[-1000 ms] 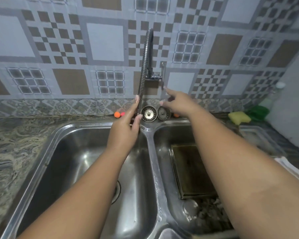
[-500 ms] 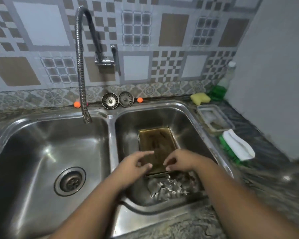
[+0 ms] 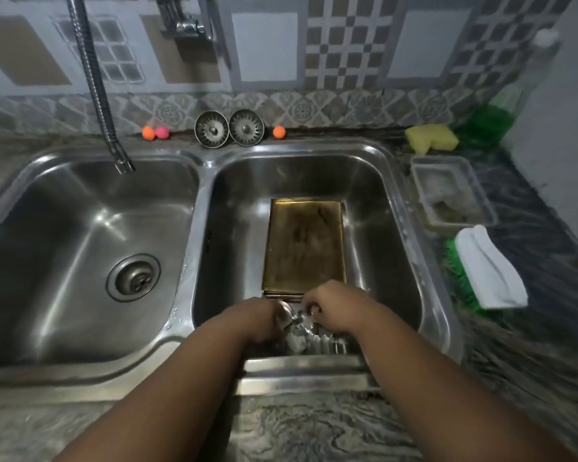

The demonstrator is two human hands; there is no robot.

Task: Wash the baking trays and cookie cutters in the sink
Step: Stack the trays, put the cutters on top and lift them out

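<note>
Head camera, over a double sink [image 3: 397,181]: both hands, up at the tap hose a second ago and over the tray's near edge half a second ago, have dropped into the pile of cookie cutters [image 3: 301,336] at the near end of the right basin. The right hand [image 3: 331,306] has its fingers curled down, the grip apparently pinching one of the small metal pieces. The left hand [image 3: 257,320] is curled against a shiny cutter, but whether its grip has closed on it cannot be told. The stacked baking trays [image 3: 304,245] lie flat on the basin floor just beyond the hands, untouched and stained. The spout [image 3: 124,165] hangs over the left basin and no stream shows. The shift suggests washing will start with the cutters, probably carried across to the spout. A yellow sponge [image 3: 431,140] and a scrubbing brush [image 3: 488,268] wait on the surface to the right.
</note>
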